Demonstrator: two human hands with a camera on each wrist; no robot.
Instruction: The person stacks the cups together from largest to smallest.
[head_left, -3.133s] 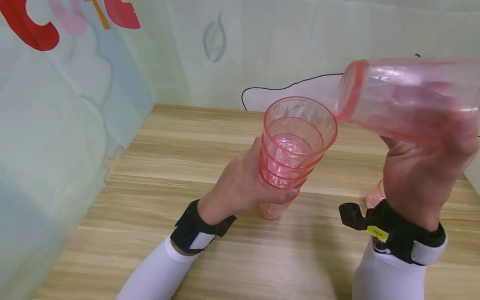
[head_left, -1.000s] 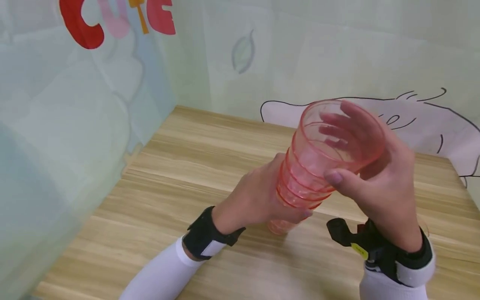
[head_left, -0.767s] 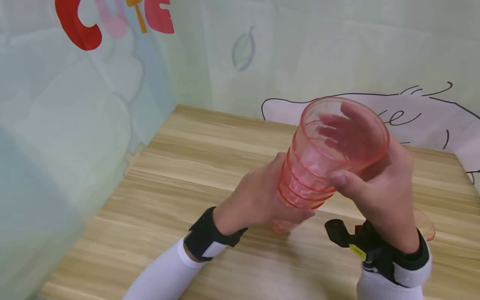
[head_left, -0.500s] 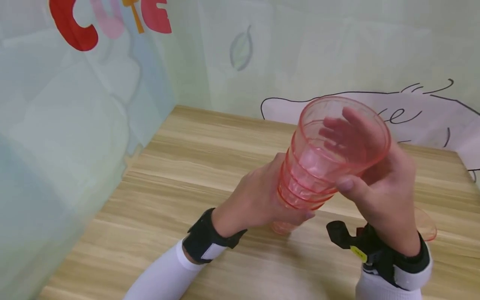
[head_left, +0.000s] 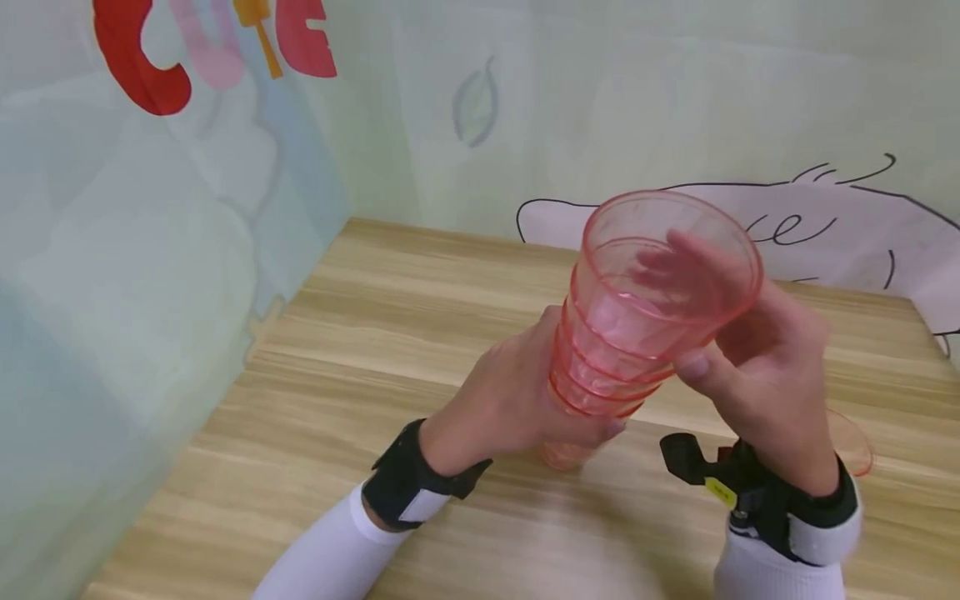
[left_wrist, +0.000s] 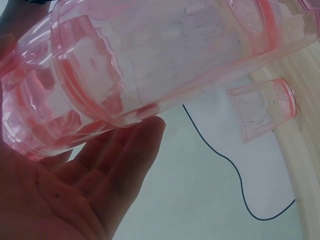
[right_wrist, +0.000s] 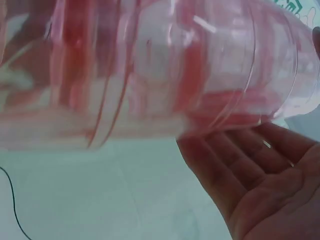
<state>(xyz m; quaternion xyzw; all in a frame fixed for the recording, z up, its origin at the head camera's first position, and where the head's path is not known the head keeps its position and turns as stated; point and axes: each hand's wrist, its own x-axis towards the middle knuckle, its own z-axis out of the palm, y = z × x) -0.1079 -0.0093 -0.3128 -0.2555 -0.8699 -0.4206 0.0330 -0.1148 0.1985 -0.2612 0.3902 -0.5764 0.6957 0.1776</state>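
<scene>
A tilted stack of clear pink plastic cups (head_left: 600, 367) rises over the table, several nested with their rims spaced apart. My left hand (head_left: 517, 400) grips the stack low down, thumb on the near side. My right hand (head_left: 765, 367) holds the top cup (head_left: 637, 283) from the right. Its thumb lies on the near side and its fingers show through the clear far wall. The left wrist view has the stack (left_wrist: 165, 50) lying across the left palm (left_wrist: 50, 205). In the right wrist view the right fingers (right_wrist: 235, 160) are against the cups (right_wrist: 165, 65).
Another pink cup (head_left: 851, 446) is on the wood-grain table (head_left: 337, 358), mostly hidden behind the right wrist; the left wrist view shows a single cup (left_wrist: 262, 110) standing. Printed cloth walls (head_left: 637, 100) border the table at the back and left. Both wrists wear black straps.
Earlier my right hand held a cup sideways, apart at the upper right; that cup now sits in the stack. Over the last second the stack and right hand shift only slightly left.
</scene>
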